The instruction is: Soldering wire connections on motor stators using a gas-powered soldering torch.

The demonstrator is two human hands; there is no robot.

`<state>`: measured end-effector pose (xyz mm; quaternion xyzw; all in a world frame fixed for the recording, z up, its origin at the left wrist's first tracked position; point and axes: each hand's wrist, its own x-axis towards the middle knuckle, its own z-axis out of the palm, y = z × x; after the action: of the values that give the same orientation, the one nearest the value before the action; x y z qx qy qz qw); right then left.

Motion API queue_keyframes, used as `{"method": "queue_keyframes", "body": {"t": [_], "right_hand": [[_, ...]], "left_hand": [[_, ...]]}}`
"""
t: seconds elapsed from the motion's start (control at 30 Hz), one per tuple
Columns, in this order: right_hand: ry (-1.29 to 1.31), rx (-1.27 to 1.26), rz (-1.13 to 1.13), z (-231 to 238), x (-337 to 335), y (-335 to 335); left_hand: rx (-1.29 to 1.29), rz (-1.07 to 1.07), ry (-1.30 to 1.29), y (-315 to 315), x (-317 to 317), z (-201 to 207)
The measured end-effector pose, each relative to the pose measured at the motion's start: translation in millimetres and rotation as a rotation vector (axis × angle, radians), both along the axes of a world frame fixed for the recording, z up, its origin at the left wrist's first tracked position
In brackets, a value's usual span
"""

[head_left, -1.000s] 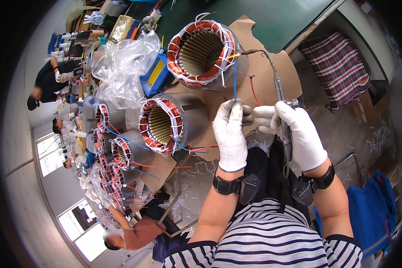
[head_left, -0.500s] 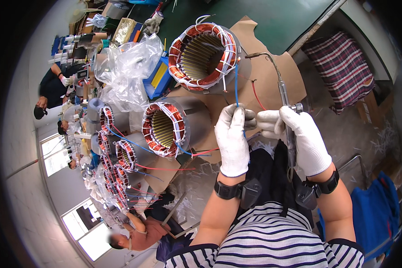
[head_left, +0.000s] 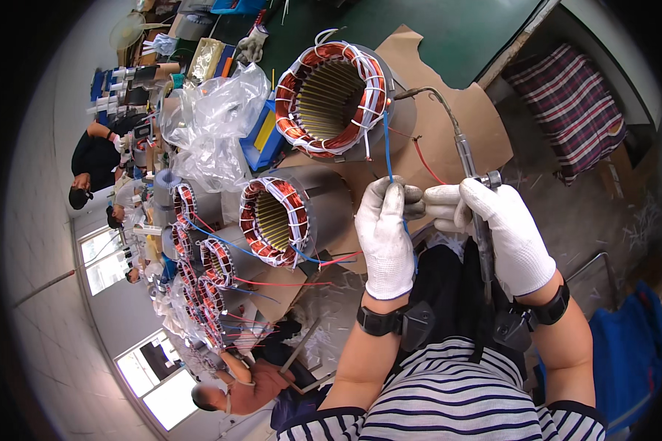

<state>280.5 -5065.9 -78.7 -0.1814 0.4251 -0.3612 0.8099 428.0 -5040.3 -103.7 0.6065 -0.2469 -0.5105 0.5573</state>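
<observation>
My left hand, in a white knit glove with greyed fingertips, pinches a blue wire. That wire runs up to the right edge of a large motor stator with copper windings laced in white cord. My right hand, gloved the same way, is closed around the handle of a metal gas torch. The torch's bent neck reaches left, its tip close to the blue wire's upper end. I see no flame. A red wire trails from near the stator toward my fingers.
A second stator lies nearer, with several smaller ones beyond to the left. Brown cardboard covers part of the green bench. Clear plastic bags and a blue bin sit left. A plaid cloth hangs right. Other people work far left.
The torch tip has come slightly left, closer to the blue wire's upper end. Both hands keep their grips. The whole view has turned a little, shifting the background stators right and down.
</observation>
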Motion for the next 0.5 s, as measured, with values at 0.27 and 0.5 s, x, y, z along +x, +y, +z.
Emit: {"method": "queue_keyframes", "body": {"t": [0.27,0.5], "right_hand": [[-0.028,-0.021,0.000,-4.1,-0.1,0.4],[-0.044,-0.006,-0.012,-4.5,0.0,0.2]], "left_hand": [[-0.002,0.009,-0.003,-0.5,0.4,-1.3],[0.002,-0.010,-0.009,0.2,1.7,-2.4]]}}
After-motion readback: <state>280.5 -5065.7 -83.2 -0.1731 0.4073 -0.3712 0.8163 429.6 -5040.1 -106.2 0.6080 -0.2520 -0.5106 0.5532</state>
